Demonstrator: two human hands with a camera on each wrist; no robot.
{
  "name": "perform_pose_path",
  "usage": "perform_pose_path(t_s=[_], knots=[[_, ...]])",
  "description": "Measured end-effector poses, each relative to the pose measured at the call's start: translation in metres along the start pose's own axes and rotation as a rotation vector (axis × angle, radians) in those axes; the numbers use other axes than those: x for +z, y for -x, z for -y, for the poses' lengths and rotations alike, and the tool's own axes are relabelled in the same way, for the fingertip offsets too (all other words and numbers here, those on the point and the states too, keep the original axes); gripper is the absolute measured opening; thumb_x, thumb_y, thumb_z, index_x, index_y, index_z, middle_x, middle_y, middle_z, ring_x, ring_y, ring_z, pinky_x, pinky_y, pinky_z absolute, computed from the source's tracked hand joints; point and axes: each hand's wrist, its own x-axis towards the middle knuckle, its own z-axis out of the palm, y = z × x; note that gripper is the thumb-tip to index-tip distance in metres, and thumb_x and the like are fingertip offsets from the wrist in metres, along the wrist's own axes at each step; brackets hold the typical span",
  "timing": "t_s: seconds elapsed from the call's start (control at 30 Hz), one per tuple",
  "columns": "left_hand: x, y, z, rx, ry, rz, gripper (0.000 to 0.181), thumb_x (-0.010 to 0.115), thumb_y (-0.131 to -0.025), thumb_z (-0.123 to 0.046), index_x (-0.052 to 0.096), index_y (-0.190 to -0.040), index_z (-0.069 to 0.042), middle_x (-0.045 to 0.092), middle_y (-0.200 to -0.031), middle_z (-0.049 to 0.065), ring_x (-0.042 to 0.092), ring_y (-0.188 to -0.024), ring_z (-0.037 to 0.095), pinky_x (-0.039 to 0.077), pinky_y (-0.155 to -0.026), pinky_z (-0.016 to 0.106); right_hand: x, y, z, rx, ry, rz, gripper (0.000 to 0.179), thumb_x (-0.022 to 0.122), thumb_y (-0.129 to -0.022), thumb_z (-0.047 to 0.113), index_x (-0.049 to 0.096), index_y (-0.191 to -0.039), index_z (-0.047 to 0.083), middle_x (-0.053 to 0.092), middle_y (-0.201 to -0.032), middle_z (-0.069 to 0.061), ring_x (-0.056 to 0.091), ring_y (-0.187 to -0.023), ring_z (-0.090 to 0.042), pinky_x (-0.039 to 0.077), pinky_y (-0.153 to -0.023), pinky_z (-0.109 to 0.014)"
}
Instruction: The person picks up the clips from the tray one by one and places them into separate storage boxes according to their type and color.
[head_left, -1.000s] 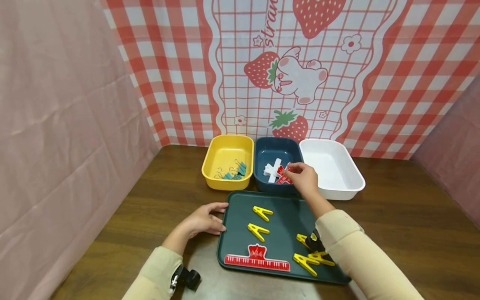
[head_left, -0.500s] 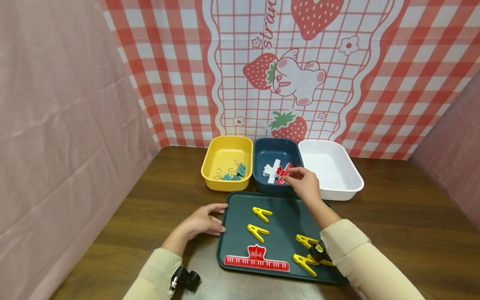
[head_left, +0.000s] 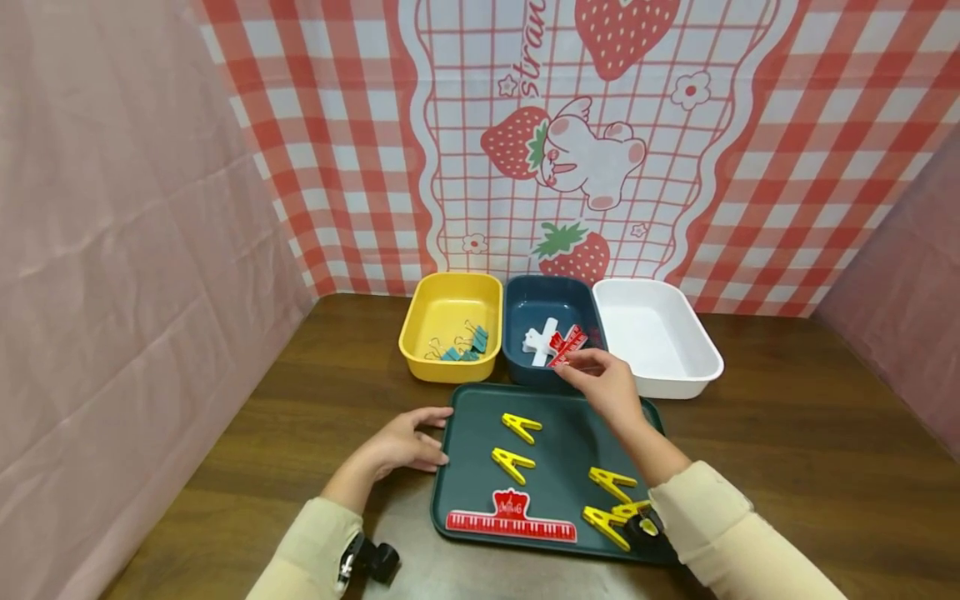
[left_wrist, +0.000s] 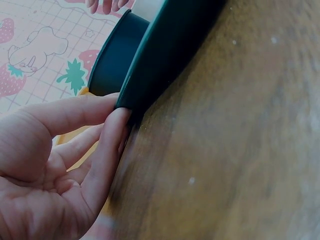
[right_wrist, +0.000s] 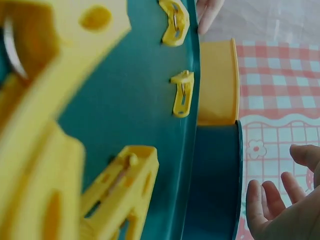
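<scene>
Two bare hands are seen, and nothing is held by the right hand (head_left: 603,387): its fingers are parted from the thumb, at the near right edge of a deep navy-blue plastic tub (head_left: 551,292). Nearest to it, inside that tub, a red clip with a printed piano-key bar (head_left: 573,339) is laid aslant, overlapping a white plastic clip (head_left: 541,342); whether it is brushed by a fingertip cannot be told. The left rim of a dark green rectangular tray (head_left: 474,475) is touched by the left hand (head_left: 401,442), thumb and fingers apart.

On the tray, a second red piano-key clip (head_left: 512,527) is placed near left, and yellow A-shaped plastic pegs (head_left: 513,464) are scattered, two at the left and a group at the near right.

That group could be shoved, it is judged, by the black wrist camera (head_left: 647,527) hung close to it, should the right forearm be lowered. The tray could be skewed by a push at its rim.

Beyond, the navy tub is flanked by a yellow tub (head_left: 457,293) with teal metal binder clips (head_left: 480,338) at the left and a glossy white tub (head_left: 652,325) at the right. All is borne by a brown wood-grain table (head_left: 795,425), backed by red-and-white checked strawberry cloth (head_left: 352,175) and walled by pale pink fabric (head_left: 135,250).
</scene>
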Motion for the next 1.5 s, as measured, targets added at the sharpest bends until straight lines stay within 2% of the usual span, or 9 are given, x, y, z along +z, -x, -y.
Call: perform_pose_path(t_s=[0.2,0.47,0.87,1.1,1.5], knots=[[0.000,0.000,0.001,0.004,0.002,0.003,0.067,0.066,-0.076,0.015,0.041,-0.137,0.001,0.044,-0.128,0.021,0.062,-0.079,0.020,0.057,-0.067,0.037,0.002,0.011,-0.002,0.007,-0.039,0.014,0.035,0.072,-0.083,0.025,0.065,-0.106,0.001,0.064,-0.098,-0.011,0.057,-0.086,-0.022,0.051,-0.073,-0.027],[0.000,-0.001,0.001,-0.003,-0.001,-0.007,0.067,0.066,-0.076,0.015,0.042,-0.137,0.000,0.045,-0.128,0.020,0.062,-0.078,0.020,0.057,-0.067,0.037,0.004,0.027,0.000,0.073,-0.091,0.092,0.038,0.069,-0.085,0.028,0.064,-0.111,0.000,0.064,-0.103,-0.010,0.058,-0.089,-0.023,0.051,-0.084,-0.041],[0.001,0.001,-0.002,-0.008,-0.009,-0.014,0.067,0.067,-0.076,0.014,0.043,-0.136,-0.001,0.045,-0.127,0.020,0.062,-0.079,0.020,0.057,-0.067,0.038,0.007,0.049,-0.002,0.118,-0.034,0.154,0.028,0.069,-0.085,0.026,0.068,-0.105,0.006,0.065,-0.100,-0.005,0.059,-0.087,-0.023,0.052,-0.081,-0.040],[0.001,0.001,-0.002,-0.010,-0.010,-0.018,0.067,0.066,-0.076,0.015,0.043,-0.136,0.000,0.045,-0.127,0.020,0.061,-0.078,0.020,0.057,-0.067,0.038,0.011,0.060,-0.004,0.126,-0.041,0.189,0.027,0.067,-0.086,0.022,0.068,-0.105,0.003,0.065,-0.098,-0.006,0.059,-0.089,-0.027,0.054,-0.079,-0.038],[0.002,0.001,-0.001,-0.009,-0.011,-0.025,0.067,0.066,-0.076,0.015,0.043,-0.136,-0.001,0.046,-0.128,0.019,0.061,-0.079,0.020,0.057,-0.067,0.038,0.020,0.074,-0.007,0.210,-0.052,0.248,0.024,0.070,-0.084,0.022,0.070,-0.101,0.005,0.065,-0.101,-0.004,0.059,-0.085,-0.019,0.055,-0.076,-0.034]])
